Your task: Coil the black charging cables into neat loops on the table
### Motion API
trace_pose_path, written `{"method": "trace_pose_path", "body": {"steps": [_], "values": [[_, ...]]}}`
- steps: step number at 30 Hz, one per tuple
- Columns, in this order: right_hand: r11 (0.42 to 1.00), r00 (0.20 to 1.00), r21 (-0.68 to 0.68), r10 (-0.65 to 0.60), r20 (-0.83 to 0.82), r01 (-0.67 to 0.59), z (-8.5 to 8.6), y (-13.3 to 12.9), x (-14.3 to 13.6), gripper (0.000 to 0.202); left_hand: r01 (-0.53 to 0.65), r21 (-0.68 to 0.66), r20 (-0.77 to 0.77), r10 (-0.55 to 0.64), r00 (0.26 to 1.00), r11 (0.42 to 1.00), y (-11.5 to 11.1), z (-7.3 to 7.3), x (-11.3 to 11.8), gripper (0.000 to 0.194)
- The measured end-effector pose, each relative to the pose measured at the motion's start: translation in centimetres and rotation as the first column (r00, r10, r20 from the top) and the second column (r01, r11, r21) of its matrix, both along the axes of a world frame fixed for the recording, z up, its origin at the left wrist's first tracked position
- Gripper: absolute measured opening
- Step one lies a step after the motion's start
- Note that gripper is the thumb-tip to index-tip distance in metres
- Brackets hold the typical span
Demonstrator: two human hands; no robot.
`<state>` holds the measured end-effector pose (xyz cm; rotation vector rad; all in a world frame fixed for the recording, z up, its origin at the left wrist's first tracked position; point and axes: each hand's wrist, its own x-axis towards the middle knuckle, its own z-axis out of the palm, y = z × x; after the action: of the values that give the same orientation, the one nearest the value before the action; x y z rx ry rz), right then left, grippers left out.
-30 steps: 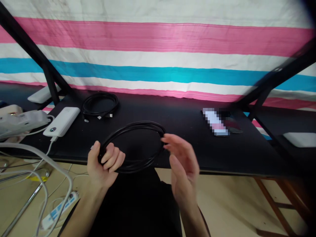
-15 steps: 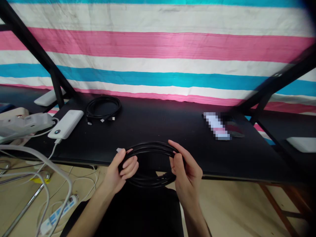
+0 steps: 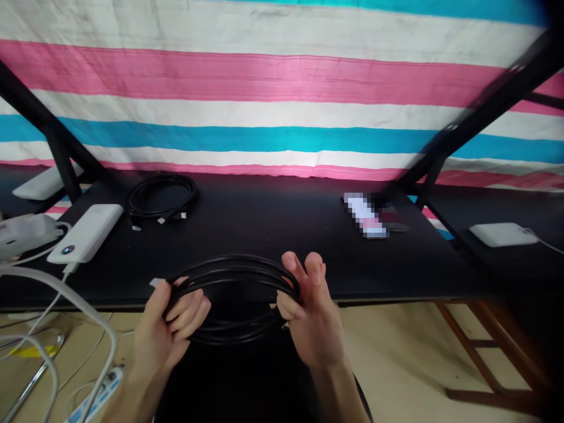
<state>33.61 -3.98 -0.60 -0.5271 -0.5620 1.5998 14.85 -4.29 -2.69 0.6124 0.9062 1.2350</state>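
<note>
A coil of thick black cable [image 3: 238,262] is stretched between my two hands over the front edge of the table. My left hand [image 3: 176,320] grips the coil's left side, thumb on top and fingers curled round the strands. Beside that thumb a pale tag or connector end [image 3: 157,282] sticks out. At the coil's right side, my right hand [image 3: 311,305] has its lower fingers hooked round the strands, while the thumb and index finger point up, off the cable. The coil's lower loops hang above my lap.
On the black table [image 3: 264,217] lie a second black cable coil [image 3: 163,197], a white power bank [image 3: 88,232] with a cable plugged in, and a pixelated phone [image 3: 365,216]. White chargers [image 3: 29,232] sit at left. A power strip [image 3: 97,396] and white cables are below.
My right hand's thumb and index finger have lifted off the coil and now point upward. The view has shifted, so the table items and both hands appear further left.
</note>
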Motion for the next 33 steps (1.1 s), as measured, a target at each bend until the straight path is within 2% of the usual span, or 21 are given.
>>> {"method": "trace_pose_path", "body": {"steps": [6, 10, 16, 20, 27, 33], "values": [[0.999, 1.000, -0.030, 0.029, 0.002, -0.029, 0.1, 0.0, 0.0, 0.026, -0.061, -0.043, -0.120, 0.055, 0.991, 0.997, -0.5, -0.3, -0.5, 0.065], [0.999, 0.999, -0.029, 0.046, 0.005, -0.046, 0.3, 0.0, 0.0, 0.026, -0.065, -0.029, -0.150, 0.060, 0.987, 0.997, -0.4, 0.1, -0.1, 0.069], [0.997, 0.997, 0.005, 0.074, 0.024, -0.074, 0.7, -0.3, 0.1, 0.019, -0.010, 0.012, -0.038, 0.010, 0.999, 1.000, -0.1, 0.6, 0.5, 0.079], [0.998, 0.997, 0.014, 0.063, 0.032, -0.064, 0.9, -0.4, 0.1, 0.019, -0.019, 0.043, 0.043, 0.017, 0.999, 0.999, 0.0, 0.8, 0.8, 0.079], [0.998, 0.998, 0.037, 0.054, 0.039, -0.056, 0.8, -0.6, 0.0, 0.016, -0.023, 0.056, 0.058, 0.019, 0.998, 0.998, 0.2, 1.6, 1.3, 0.082], [0.994, 0.997, 0.076, 0.072, 0.025, -0.074, 0.4, -0.6, 0.1, 0.012, -0.047, -0.070, 0.043, 0.050, 0.998, 0.996, 0.1, 1.5, 1.1, 0.088]]}}
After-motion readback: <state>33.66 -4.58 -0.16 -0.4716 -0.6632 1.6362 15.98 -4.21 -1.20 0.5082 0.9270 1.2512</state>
